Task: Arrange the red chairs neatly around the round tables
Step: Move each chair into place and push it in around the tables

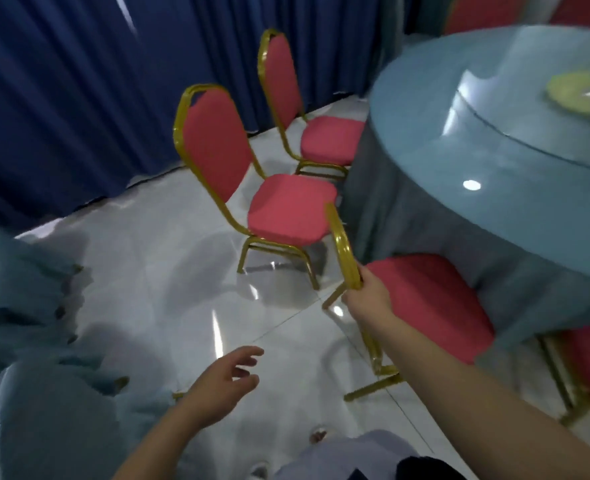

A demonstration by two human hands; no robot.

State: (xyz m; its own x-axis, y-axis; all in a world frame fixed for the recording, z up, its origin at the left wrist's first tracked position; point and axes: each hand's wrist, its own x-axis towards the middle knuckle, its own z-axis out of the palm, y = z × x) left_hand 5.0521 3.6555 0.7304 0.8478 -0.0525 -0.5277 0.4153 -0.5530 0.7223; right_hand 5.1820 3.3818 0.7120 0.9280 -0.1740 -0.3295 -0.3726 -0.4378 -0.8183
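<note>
The red chair [432,299] I'm placing sits at the round counter [425,140], its seat partly under the hanging cloth. Its gold metal frame looks stiff and fairly light, but smooth enough to slip, so the top rail of the back seems the best hold. My right hand [369,294] is curled round that rail. My left hand [224,379] hangs over the floor [148,271], fingers loosely spread, holding nothing.

Glossy gold metal frames [344,251] carry matt red cloth chair seats [288,209]; the tiled floor [169,299] shines, the counter's cloth [408,188] looks smooth.
</note>
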